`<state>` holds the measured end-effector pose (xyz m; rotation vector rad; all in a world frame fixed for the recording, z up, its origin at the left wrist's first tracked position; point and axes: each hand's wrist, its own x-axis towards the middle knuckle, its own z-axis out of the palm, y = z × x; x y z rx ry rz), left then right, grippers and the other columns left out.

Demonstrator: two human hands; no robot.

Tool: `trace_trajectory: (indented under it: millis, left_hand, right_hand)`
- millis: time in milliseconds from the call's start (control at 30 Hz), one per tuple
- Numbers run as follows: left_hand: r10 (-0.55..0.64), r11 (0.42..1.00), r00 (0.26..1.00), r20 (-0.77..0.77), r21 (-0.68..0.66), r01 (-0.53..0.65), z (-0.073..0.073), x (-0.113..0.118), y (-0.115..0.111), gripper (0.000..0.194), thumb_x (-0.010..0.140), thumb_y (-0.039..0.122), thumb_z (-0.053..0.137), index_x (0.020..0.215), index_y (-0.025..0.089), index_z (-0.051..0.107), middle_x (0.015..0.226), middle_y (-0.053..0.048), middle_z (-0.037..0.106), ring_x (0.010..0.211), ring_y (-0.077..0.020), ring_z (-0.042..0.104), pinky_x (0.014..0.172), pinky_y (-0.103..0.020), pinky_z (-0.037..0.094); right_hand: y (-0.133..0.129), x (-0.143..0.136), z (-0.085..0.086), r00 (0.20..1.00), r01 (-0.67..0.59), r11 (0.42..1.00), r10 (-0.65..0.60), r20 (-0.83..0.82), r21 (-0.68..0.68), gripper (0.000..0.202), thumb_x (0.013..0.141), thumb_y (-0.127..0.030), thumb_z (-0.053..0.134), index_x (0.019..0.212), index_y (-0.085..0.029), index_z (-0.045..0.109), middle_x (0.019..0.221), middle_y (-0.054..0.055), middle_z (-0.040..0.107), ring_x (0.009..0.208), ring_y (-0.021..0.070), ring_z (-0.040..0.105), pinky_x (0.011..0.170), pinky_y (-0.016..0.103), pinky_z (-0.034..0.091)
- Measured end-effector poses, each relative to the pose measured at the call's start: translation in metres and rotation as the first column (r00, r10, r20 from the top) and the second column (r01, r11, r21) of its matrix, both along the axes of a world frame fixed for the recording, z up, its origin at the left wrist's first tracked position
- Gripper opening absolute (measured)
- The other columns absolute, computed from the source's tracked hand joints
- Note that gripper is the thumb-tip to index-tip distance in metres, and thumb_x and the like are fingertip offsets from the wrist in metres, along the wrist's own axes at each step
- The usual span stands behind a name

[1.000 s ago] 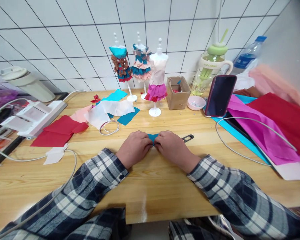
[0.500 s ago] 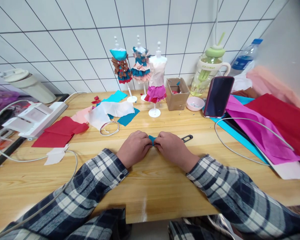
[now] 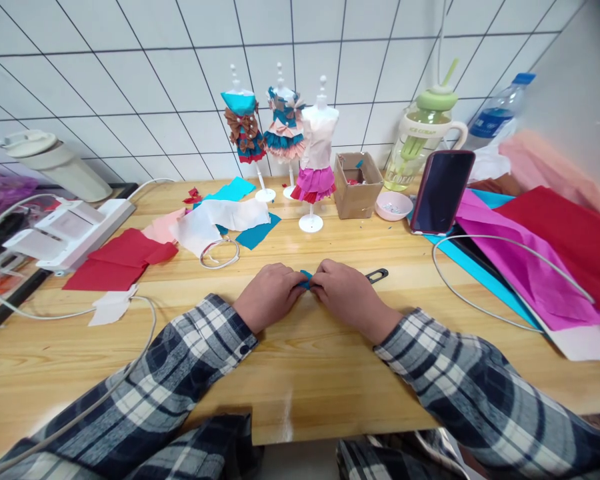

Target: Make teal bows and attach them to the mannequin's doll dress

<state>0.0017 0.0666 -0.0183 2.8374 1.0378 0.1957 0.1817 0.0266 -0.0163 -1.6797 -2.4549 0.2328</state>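
From my remote station I count one left hand (image 3: 269,295) and one right hand (image 3: 349,298); one teal scrap (image 3: 306,283); three dress forms (image 3: 319,143); one cardboard box (image 3: 356,202); one pink bowl (image 3: 395,213); one phone (image 3: 441,193); one green-lidded jug (image 3: 420,137); one blue-capped bottle (image 3: 493,121); one cream tumbler (image 3: 66,170); one power strip (image 3: 111,223); one tabletop (image 3: 300,380).

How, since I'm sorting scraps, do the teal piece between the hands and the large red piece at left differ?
The teal piece is pinched by the left hand and right hand; the large red piece lies on the table. The teal piece shows only a sliver; the large red piece spreads wide.
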Motion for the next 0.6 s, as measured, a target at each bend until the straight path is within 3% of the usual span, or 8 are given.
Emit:
trace_trajectory:
  millis: [267,433,600]
  left_hand:
    - [-0.029,0.996,0.999,0.013,0.081,0.028,0.0039,0.0021,-0.0003,0.02,0.088,0.025,0.049,0.085,0.018,0.068,0.089,-0.007,0.066,0.088,-0.0217,0.058,0.079,-0.035,0.044]
    - [-0.042,0.997,0.996,-0.074,0.064,0.047,0.0055,0.0018,-0.0008,0.023,0.09,0.026,0.046,0.089,0.018,0.068,0.077,-0.006,0.066,0.077,-0.021,0.059,0.072,-0.035,0.045]
    - [-0.053,0.995,0.998,-0.027,0.087,0.055,0.0047,0.001,0.0004,0.021,0.09,0.025,0.047,0.088,0.018,0.067,0.085,-0.007,0.067,0.084,-0.021,0.059,0.077,-0.035,0.045]
  right_hand:
    - [-0.0004,0.0018,-0.0023,1.0,0.013,1.0,-0.013,0.022,0.006,0.022,0.094,-0.028,0.045,0.087,-0.021,0.065,0.08,0.002,0.062,0.076,0.0155,0.056,0.061,0.028,0.03]
    - [0.0007,0.0027,-0.003,1.0,-0.003,1.0,0.003,-0.006,0.009,0.022,0.093,-0.027,0.046,0.086,-0.022,0.066,0.086,0.003,0.061,0.08,0.0147,0.057,0.064,0.027,0.033]
    - [0.001,0.0036,-0.0023,1.0,0.002,1.0,-0.002,0.015,-0.005,0.02,0.093,-0.027,0.047,0.086,-0.022,0.065,0.083,0.002,0.062,0.077,0.0142,0.057,0.062,0.027,0.032]
